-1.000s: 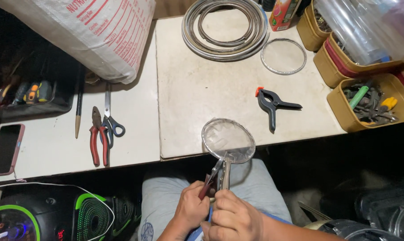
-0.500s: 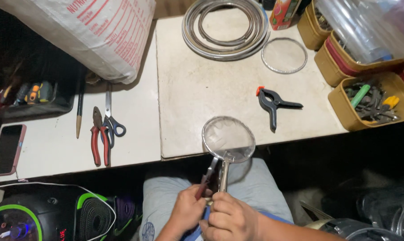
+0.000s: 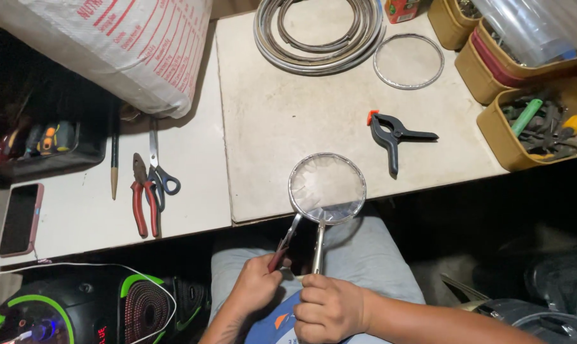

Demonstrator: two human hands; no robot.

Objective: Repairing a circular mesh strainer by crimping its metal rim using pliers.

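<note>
Both hands work just below the tabletop's (image 3: 339, 114) front edge, over the person's lap: the right hand (image 3: 327, 309) has its grip closed around the metal handle of a round wire-mesh strainer (image 3: 327, 186), whose hoop overlaps the tabletop edge, while the left hand (image 3: 255, 286) squeezes red-handled pliers (image 3: 285, 239) whose tip meets the strainer's rim. At the far right stand tan rectangular tubs; the nearest tub (image 3: 502, 137) holds a jumble of small metal tools with green and yellow handles. On the pale, scuffed slab lie a black spring clamp (image 3: 394, 135) with an orange tip, a bare wire ring (image 3: 408, 61) and coiled metal strip (image 3: 319, 32). Further left lie scissors (image 3: 158, 167), a second pair of red pliers (image 3: 142, 200) and a woven white sack (image 3: 110, 44).
</note>
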